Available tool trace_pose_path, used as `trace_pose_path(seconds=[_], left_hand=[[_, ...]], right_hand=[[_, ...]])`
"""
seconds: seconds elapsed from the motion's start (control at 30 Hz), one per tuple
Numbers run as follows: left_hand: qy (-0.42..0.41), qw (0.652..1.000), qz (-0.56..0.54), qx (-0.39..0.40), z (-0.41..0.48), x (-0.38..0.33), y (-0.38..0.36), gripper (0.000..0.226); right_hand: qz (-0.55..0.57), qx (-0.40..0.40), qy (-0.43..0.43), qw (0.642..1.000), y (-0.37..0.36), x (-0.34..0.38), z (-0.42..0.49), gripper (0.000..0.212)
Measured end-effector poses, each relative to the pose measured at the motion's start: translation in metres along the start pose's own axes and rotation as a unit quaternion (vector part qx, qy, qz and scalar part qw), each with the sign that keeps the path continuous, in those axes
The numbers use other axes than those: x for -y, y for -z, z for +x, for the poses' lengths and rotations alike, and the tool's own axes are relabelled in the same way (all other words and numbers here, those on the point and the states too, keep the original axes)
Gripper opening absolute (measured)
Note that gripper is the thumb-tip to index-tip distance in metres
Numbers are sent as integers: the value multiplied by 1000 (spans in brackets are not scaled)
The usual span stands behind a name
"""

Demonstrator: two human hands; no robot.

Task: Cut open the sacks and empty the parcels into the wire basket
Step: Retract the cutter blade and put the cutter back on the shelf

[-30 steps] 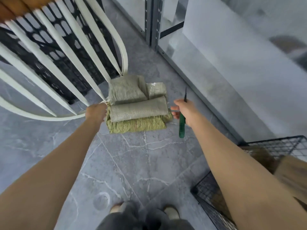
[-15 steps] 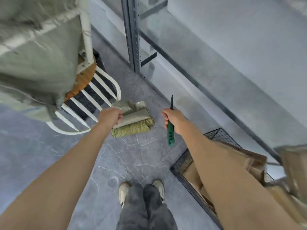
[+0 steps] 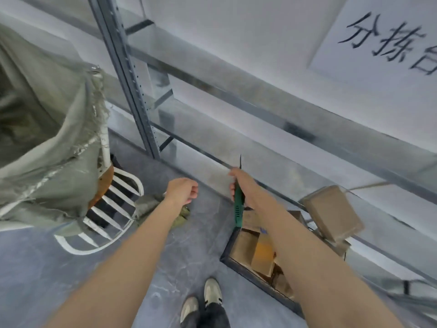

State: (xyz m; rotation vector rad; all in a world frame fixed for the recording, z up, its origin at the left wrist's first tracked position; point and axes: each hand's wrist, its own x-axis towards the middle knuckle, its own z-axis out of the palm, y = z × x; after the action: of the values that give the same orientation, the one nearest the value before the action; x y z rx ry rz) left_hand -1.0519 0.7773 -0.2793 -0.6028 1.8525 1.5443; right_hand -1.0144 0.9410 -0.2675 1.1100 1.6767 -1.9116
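Gripping green knife (image 3: 237,209) blade-up in right hand (image 3: 240,183), with left hand (image 3: 182,190) loosely curled, empty, beside wire basket (image 3: 250,279). Keep blade clear when grabbing a sack (image 3: 47,138).

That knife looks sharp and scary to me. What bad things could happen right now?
The right hand grips the knife with its blade bared, near the empty left hand; a careless swing might cut it. The wire basket stands close by the shoes, so a step sideways could trip the person while holding that blade.
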Motion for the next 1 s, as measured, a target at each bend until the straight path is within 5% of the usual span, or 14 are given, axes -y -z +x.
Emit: trace_pose_path(seconds=[0.23,0.43,0.73,1.0], left_hand=[[-68,987,79,121,-67,-31,-54,18],[-132,940,166,267,-129,-45,-110,18],[-188,882,230,366,-231,-18,-185,36],[-218,876,222,369,-320,51,-232,30]], right_hand=[[62,-71,33,995,66,13,-85,8],[88,-133,102,982,117,7,-143,10],[18,-223,204,953,180,-41,-237,32],[-10,-214,228,950,233,-117,-325,32]])
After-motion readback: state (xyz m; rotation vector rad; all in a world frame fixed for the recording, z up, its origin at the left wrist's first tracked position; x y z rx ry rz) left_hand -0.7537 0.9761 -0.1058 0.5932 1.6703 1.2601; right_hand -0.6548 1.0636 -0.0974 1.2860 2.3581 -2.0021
